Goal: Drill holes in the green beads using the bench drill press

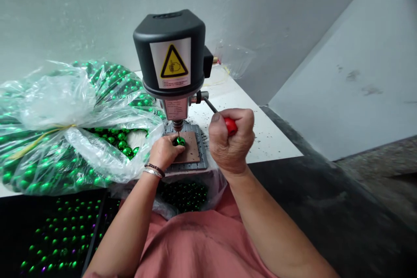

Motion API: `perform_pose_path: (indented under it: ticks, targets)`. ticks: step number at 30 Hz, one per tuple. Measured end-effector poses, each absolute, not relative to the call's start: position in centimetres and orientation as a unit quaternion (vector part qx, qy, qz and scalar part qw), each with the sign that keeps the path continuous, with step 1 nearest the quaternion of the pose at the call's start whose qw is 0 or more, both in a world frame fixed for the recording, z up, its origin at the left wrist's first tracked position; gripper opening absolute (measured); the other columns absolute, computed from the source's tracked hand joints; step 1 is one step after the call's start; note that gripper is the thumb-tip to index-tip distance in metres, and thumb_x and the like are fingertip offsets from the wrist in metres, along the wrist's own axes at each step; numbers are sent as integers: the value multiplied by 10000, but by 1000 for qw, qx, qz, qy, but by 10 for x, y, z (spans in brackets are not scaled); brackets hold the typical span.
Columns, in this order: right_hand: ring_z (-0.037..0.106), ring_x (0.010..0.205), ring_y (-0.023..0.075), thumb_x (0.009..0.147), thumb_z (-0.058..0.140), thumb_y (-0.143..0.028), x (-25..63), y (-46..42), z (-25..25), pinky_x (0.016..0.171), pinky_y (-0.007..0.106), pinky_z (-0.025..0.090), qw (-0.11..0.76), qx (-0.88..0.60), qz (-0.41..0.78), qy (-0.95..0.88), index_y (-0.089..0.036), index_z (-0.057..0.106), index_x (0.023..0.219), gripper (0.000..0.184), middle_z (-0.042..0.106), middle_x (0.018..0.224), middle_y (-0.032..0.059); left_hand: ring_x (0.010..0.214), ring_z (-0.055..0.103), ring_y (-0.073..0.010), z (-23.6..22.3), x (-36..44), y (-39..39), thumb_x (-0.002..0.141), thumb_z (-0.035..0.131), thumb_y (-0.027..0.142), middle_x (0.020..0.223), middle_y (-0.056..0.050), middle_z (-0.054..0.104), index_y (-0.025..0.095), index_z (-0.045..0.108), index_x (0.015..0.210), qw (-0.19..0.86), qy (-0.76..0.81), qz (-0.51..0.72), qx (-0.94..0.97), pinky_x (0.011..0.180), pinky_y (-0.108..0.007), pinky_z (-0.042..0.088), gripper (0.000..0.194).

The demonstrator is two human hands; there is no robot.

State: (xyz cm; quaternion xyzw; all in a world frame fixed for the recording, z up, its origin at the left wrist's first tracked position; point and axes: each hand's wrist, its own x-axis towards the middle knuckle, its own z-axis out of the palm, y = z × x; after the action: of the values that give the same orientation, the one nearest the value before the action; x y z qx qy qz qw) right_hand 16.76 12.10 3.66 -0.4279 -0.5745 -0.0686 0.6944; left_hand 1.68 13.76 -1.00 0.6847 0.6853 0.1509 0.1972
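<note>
Left hand [164,151]: gripping green ball [180,141] in a pinch | Ball: at far end of left hand, over board [193,150], directly under bit [178,134] | Right hand [233,141]: closed around red knob [231,126]

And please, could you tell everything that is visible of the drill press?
The drill press stands upright on the white table. Its dark, plastic-looking head bears a yellow warning triangle. Below are a printed plate, a chuck and a thin bit reaching down to the green ball in the left grip; whether it has entered is unclear. To the person's right, a metal-looking lever slants out, its red knob in the right grip. A brown board lies on its grey base.
</note>
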Motion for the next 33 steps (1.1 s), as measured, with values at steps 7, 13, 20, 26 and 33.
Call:
perform_pose_path:
  ticks: [7, 13, 20, 26, 33]
  targets:
    - [527, 648, 42, 777, 522, -164, 165, 124, 24, 634, 190, 450, 716, -405, -16, -568, -207, 475, 840, 90, 545, 705, -40, 774, 625, -188, -11, 17, 136, 712, 634, 349, 879, -33, 712, 250, 695, 1008, 203, 681, 164, 685, 684, -257, 431, 318]
    - [534, 619, 54, 792, 490, -174, 163, 123, 6, 614, 217, 460, 712, -387, 22, -585, -202, 438, 851, 83, 528, 685, -39, 814, 634, -221, -9, 16, 136, 709, 615, 358, 900, -58, 712, 245, 689, 982, 192, 678, 154, 693, 684, -284, 417, 304]
    - [414, 513, 33, 805, 508, -306, 166, 133, 78, 494, 189, 362, 688, -450, -12, -569, -189, 445, 739, 147, 445, 592, -54, 783, 628, -208, -11, 18, 130, 716, 587, 356, 877, -60, 708, 218, 671, 1005, 198, 684, 182, 678, 667, -279, 408, 331]
    - [365, 511, 22, 792, 502, -330, 169, 146, 118, 535, 199, 362, 663, -484, 55, -568, -187, 412, 674, 206, 401, 572, -70, 778, 617, -189, 3, 2, 101, 717, 585, 377, 864, -47, 698, 180, 668, 995, 304, 633, 178, 689, 684, -268, 432, 351]
    - [353, 525, 14, 788, 497, -332, 167, 144, 113, 539, 188, 347, 682, -460, 85, -562, -184, 394, 668, 216, 428, 598, -70, 912, 604, -226, 4, -11, 91, 664, 607, 603, 990, -83, 667, 153, 635, 997, 468, 594, 261, 600, 796, -323, 480, 561]
